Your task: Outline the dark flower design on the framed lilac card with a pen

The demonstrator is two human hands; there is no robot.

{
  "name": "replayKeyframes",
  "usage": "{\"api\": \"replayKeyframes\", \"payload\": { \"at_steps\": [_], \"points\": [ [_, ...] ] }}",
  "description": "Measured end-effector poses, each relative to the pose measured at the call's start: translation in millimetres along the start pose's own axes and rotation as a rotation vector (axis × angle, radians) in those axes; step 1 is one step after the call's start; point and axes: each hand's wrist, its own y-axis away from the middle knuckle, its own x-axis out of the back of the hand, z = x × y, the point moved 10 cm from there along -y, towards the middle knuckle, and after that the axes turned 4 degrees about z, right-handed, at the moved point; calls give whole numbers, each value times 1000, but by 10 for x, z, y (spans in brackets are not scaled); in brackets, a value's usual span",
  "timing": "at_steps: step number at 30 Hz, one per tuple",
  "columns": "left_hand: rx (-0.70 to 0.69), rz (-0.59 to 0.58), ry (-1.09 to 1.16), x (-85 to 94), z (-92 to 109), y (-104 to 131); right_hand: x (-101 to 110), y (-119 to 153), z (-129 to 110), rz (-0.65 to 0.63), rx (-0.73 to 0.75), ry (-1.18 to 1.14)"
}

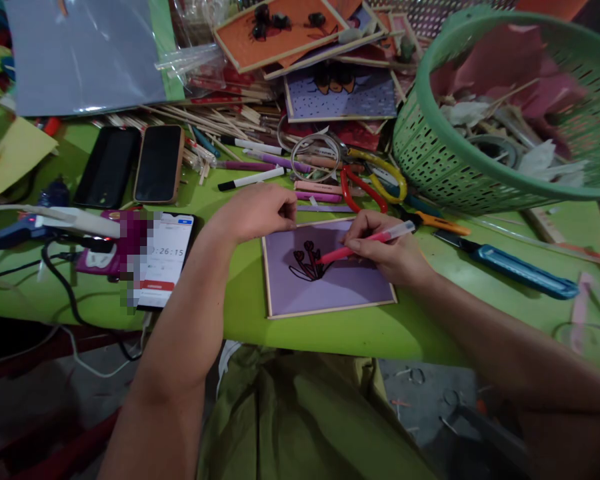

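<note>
A purple card (330, 297) edged with thin pale wooden strips lies on the green table in front of me. It carries a dark-outlined flower drawing (310, 263) with stems and leaves. My right hand (387, 250) is closed around a pink marker pen (350, 251), whose tip meets the flower stems. The pen's clear rear end points up to the right. At the card's upper left corner, my left hand (263, 210) is curled, its bent fingertips on the top edge. Part of that grip is hidden behind the knuckles.
Markers (253, 179), tape rings (316, 157), scissors (375, 183) and a blue cutter (523, 270) lie beyond the card. A green basket (415, 143) of scraps stands back right. Framed pictures (280, 40) are piled behind. Phones (159, 163), a lit timer phone (167, 260) and cables sit left.
</note>
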Motion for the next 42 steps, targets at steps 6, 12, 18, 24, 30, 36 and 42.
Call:
{"api": "replayKeyframes", "payload": {
  "at_steps": [6, 12, 18, 24, 30, 36, 42],
  "points": [
    [47, -31, -9, -14, -11, 10, -14, 1, -46, -21, 24, 15],
    [54, -37, -8, -8, -17, 7, 3, 2, -33, 0, 19, -4],
    [39, -19, 7, -17, -28, 0, 38, 3, -12, 13, 36, 16],
    [53, -35, -11, -29, -26, 2, 27, -4, -23, 10, 40, 14],
    [38, -13, 3, -27, -32, -8, 48, -2, 4, 20, 60, -9],
    [40, -18, -1, -22, -33, -3, 41, -6, 14, -1, 59, 12],
    [44, -16, -4, -29, -41, -11, 20, -11, -3, -13, 51, 9]
  ]
}}
